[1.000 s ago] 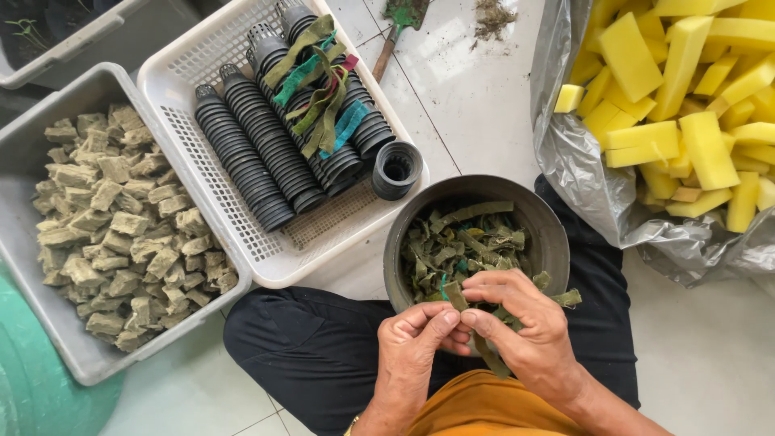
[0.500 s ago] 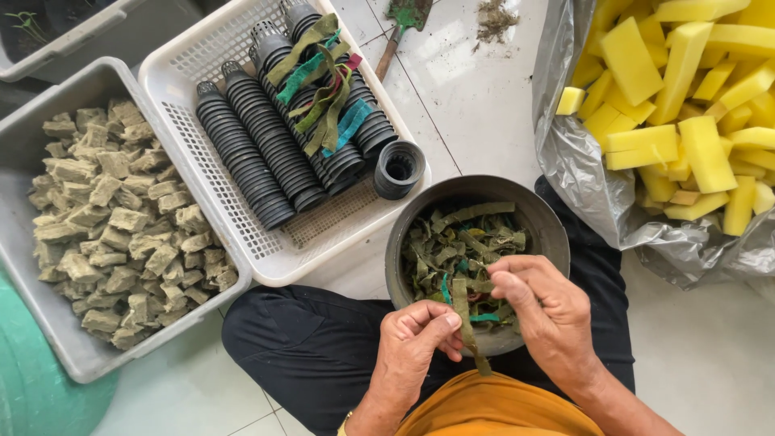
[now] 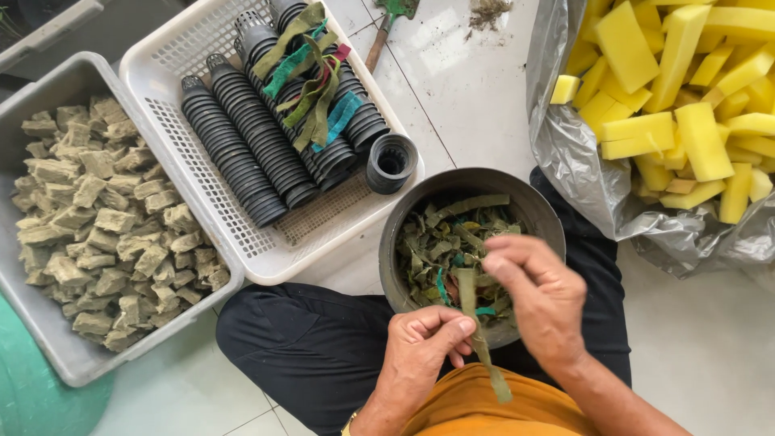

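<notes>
A dark round bowl full of olive and teal fabric strips rests on my lap. My right hand hovers over the bowl's near side and pinches the top of one long olive strip. That strip hangs down past the bowl's rim toward my orange shirt. My left hand sits just below the rim, with thumb and fingers closed against the same strip lower down.
A white mesh basket holds rows of stacked black net pots and a bundle of strips. A grey bin of brownish cubes stands at left. A plastic bag of yellow foam blocks lies at right. A small trowel lies at the top.
My hands have drawn one olive strip out of the bowl; it now hangs straight down between them. My right hand rose slightly over the bowl.
</notes>
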